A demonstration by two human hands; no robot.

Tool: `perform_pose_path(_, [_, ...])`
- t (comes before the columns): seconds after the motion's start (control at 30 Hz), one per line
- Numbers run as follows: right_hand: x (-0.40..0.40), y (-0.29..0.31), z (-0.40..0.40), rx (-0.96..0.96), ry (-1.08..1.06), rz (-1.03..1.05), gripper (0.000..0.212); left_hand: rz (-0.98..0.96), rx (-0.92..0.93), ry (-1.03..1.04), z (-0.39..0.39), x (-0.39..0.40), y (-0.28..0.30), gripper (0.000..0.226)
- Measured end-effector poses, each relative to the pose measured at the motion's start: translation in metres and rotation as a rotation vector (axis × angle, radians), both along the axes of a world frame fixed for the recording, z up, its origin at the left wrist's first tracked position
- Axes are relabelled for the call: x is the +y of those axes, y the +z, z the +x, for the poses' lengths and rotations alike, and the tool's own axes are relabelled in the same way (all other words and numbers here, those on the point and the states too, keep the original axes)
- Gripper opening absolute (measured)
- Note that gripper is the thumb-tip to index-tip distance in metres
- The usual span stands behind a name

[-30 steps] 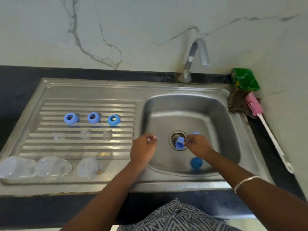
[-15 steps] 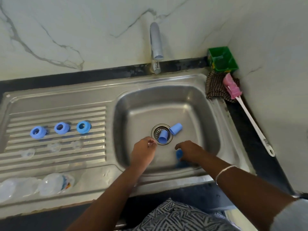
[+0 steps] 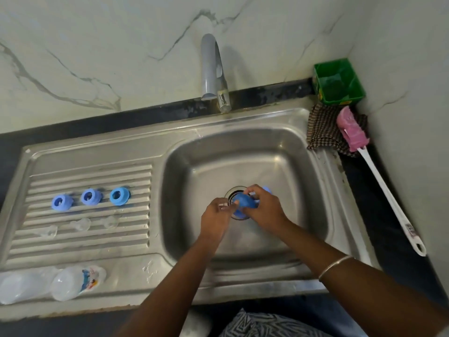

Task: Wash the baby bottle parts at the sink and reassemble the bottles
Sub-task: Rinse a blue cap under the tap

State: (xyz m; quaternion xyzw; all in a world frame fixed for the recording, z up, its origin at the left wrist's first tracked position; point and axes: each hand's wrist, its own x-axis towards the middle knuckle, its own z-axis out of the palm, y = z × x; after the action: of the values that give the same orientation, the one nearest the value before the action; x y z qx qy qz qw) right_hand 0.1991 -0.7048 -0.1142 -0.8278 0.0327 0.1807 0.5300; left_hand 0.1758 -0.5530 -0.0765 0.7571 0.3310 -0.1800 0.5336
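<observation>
Right hand point(image 3: 263, 209) grip curled round blue cap point(image 3: 244, 200), left hand point(image 3: 216, 215) grip pinching something unclear, drain half hidden.

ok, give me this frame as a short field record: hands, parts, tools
right hand: grips a blue cap over the drain
left hand: pinches a small item, too blurred to name
sink basin: tap not running
drainboard: three blue collar rings in a row, three clear teats below
front ledge: clear bottles lying down
right of sink: pink bottle brush, checked cloth, green tub
</observation>
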Motion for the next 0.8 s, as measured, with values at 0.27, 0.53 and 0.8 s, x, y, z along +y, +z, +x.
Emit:
perform_pose_path(0.27, [0.025, 0.044, 0.019, -0.152, -0.187, 0.319, 0.033, -0.426, -0.107, 0.153, 0.039, -0.003, 0.025, 0.04])
perform_pose_path(0.53, [0.042, 0.069, 0.067, -0.21, -0.216, 0.275, 0.026, -0.272, -0.273, 0.166, 0.07, 0.013, 0.044, 0.03])
perform_pose_path(0.8, [0.041, 0.112, 0.176, -0.425, 0.014, 0.114, 0.036, -0.229, -0.358, 0.015, 0.095, 0.014, 0.06, 0.039])
